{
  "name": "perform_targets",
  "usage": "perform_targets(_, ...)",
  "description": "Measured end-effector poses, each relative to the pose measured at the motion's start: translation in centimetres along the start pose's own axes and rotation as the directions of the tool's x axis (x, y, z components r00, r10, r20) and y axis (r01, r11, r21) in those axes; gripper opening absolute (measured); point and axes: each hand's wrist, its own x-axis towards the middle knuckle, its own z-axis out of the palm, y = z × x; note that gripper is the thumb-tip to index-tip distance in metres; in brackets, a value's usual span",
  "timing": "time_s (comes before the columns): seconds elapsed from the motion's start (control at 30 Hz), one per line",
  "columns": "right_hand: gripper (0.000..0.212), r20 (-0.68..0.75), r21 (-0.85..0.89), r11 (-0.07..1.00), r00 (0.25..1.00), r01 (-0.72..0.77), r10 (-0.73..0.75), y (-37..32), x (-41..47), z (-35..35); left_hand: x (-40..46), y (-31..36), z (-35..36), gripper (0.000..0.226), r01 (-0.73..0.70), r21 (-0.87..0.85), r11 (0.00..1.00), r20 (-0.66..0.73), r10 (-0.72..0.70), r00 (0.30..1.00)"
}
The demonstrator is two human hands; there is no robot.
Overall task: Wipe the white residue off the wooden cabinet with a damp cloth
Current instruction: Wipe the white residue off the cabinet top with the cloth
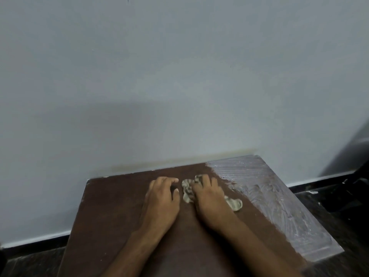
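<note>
The dark brown wooden cabinet top [119, 212] stands against a wall. White residue [275, 198] in streaks covers its right strip, from the back edge to the front right corner. A crumpled, dirty whitish cloth [187, 191] lies on the wood near the residue's left border. My right hand [209, 198] presses down on the cloth, fingers spread over it, with cloth showing on both sides of the hand. My left hand [161, 198] rests flat on the bare wood just left of the cloth, fingers slightly curled, holding nothing.
A pale grey wall [179, 76] rises right behind the cabinet. A dark floor [329, 196] with white specks lies to the right and the left of it, edged by a dark skirting strip. A dark object [355, 156] stands at the far right.
</note>
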Motion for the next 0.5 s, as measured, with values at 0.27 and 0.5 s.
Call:
perform_targets(0.27,0.039,0.024,0.031,0.985,0.985,0.172,-0.173,-1.0,-9.5,-1.5,0.0,0.2,1.5,0.023,-0.059,0.012,0.998,0.04,0.059,0.997)
perform_targets(0.5,0.036,-0.019,-0.013,0.999,0.999,-0.046,0.046,1.6,1.9,0.0,-0.6,0.5,0.5,0.03,-0.075,0.041,0.996,0.062,0.072,0.995)
